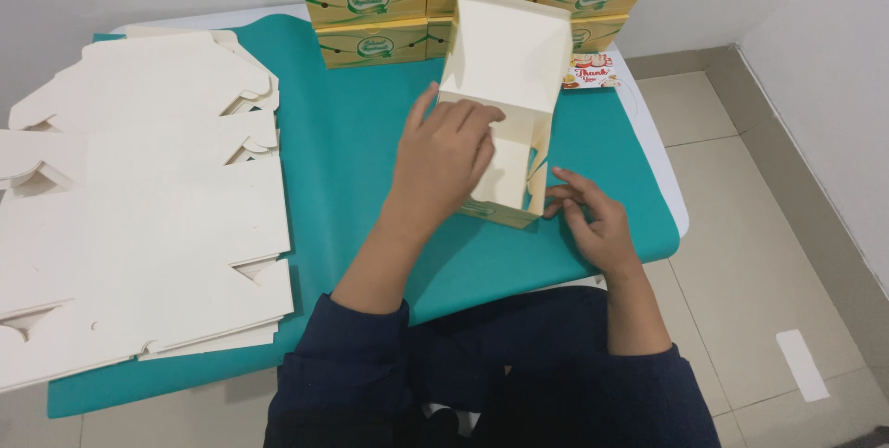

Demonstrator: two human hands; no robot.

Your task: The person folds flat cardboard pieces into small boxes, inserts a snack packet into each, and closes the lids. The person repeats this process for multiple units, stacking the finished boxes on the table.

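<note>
Right now the half-folded cream cardboard box (505, 87) stands open before me on the teal table cover (352, 133), its lid flap raised toward the far side. Nothing lies inside it; I see only its pale inner walls and floor, and a strip of yellow-green print along its near outer edge.

My left hand (444, 156) reaches into the box from its left side. The fingers are loosely curled and slightly spread, the tips pressing on the inner left wall and the panel below; they clasp nothing. My right hand (593, 221) sits just beside the box's near right corner. Its thumb and first fingers are a little apart, touching the edge of the side flap there; I cannot tell whether they truly pinch it.

Behind the box, at the far edge of the table, rises a stack of finished yellow-and-green printed boxes (407, 4), all shut, so their contents are hidden. Just right of the box, beside that stack, lies a small white printed card (589, 71). Well to the left of the box lies a pile of flat, unfolded cream cardboard blanks (139, 217), overlapping one another. Right of the box, beyond the table edge, is pale tiled floor (759, 226).
</note>
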